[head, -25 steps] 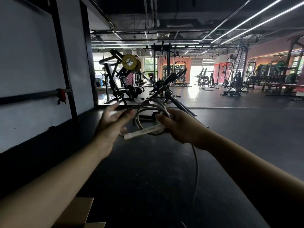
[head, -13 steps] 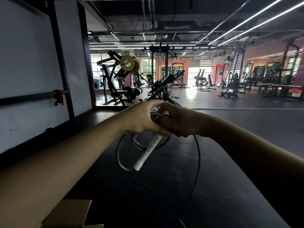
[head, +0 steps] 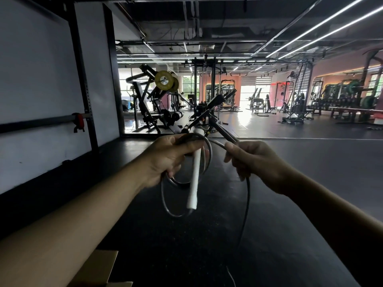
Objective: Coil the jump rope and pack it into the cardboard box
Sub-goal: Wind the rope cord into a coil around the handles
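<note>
Two hands are raised over the dark gym floor (head: 207, 235), both on the jump rope (head: 209, 154). Left hand (head: 165, 160) grips a bundle of grey loops together with the white handle (head: 194, 179), its fingers curled round them; the handle hangs nearly upright, tip down, and the loops droop below the fist. Right hand (head: 255, 162) pinches the free length of rope just beside the coil, and from there the cord drops toward the floor. One corner of the cardboard box (head: 97, 270) shows at the bottom edge, under the left forearm, well apart from the rope. Weight machines with a yellow plate (head: 164, 79) stand behind
</note>
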A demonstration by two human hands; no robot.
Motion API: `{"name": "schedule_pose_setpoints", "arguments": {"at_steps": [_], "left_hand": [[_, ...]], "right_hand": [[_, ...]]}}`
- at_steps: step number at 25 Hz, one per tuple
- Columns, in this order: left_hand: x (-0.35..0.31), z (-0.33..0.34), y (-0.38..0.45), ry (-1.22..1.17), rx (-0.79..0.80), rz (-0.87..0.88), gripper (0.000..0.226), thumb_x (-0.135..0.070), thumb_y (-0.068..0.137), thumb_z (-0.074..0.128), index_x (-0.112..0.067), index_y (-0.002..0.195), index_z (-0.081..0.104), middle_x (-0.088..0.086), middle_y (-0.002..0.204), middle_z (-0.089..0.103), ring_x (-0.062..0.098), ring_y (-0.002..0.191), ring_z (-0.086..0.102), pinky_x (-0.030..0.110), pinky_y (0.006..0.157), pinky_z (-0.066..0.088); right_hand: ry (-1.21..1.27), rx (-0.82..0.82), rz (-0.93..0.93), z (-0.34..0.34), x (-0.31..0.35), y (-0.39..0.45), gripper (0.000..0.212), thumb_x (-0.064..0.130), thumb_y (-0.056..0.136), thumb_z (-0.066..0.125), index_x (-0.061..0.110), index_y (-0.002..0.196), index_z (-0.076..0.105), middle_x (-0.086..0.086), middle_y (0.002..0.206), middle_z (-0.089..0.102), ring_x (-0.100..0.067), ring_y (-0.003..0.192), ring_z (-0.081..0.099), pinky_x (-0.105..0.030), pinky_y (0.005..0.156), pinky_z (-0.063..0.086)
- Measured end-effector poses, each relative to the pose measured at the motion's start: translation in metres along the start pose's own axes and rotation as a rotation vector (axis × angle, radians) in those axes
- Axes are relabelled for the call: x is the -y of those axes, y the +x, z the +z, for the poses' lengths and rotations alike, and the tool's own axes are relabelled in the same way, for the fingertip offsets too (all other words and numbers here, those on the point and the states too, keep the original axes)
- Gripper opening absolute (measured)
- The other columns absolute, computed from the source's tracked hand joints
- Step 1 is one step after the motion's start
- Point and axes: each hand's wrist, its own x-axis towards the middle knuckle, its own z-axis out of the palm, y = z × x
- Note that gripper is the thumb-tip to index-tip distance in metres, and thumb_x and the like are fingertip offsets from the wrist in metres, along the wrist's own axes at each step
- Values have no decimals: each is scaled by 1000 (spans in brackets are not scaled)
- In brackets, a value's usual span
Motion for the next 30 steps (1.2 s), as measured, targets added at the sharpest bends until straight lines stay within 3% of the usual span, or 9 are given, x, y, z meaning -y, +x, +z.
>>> {"name": "schedule_pose_setpoints", "arguments": {"at_steps": [3,7,11,15,20,23,25,27,30], "left_hand": [[16,10,17,-253,-308,-36,45,-40,77,81,-6,107,73,16,91,65,3,32,32,19,34,30],[21,35,28,-286,-643,-5,43,-52,88,71,-11,100,75,-4,51,53,4,32,41,23,44,41],[18,48,24,-280,-668,78,39,-55,95,59,-18,96,72,-12,50,61,3,38,50,28,53,46],[20,35,22,-144,-563,108,42,-48,98,58,-16,122,66,-2,94,77,5,69,68,24,61,53],[8,-6,13,453,-336,310,89,-48,78,78,-31,153,33,-10,152,43,-16,114,47,17,95,42],[-21,-6,19,665,54,274,75,-74,72,70,-35,135,58,-13,131,67,3,123,59,43,111,43],[-38,11,19,701,251,127,73,-85,77,48,-26,114,70,-4,107,79,13,105,73,43,107,47],[-39,25,19,636,329,-36,74,-77,89,37,-12,97,72,3,80,77,23,74,76,37,92,56],[-27,30,19,467,328,-151,76,-76,89,40,-6,84,69,-2,56,50,11,40,39,28,53,48]], "right_hand": [[238,-19,44,28,-9,-6,68,73,86,50,16,121,64,-5,84,56,-21,70,50,-37,63,46],[256,-171,20,72,-4,-8,61,67,91,44,16,120,63,0,75,56,-9,55,47,-24,50,38],[366,-347,50,74,4,7,55,53,100,49,2,95,72,-17,72,58,-9,38,35,-19,37,25],[216,-311,22,60,11,13,50,43,103,50,-3,89,65,-12,70,68,-7,35,35,-19,37,25],[-266,-172,12,28,17,18,47,43,101,55,0,85,66,1,59,62,-6,44,51,-18,46,39],[-444,22,-20,21,30,20,38,40,100,57,9,80,68,4,58,61,-5,48,53,-17,51,43],[-535,119,-71,19,39,23,34,40,100,55,19,76,66,6,59,62,-4,50,54,-17,53,44],[-619,174,-116,14,45,25,30,40,98,54,20,79,65,2,65,65,-10,55,59,-23,57,49],[-593,190,-168,8,43,21,17,34,96,62,17,92,60,-1,74,71,-14,60,65,-25,55,49]]}}
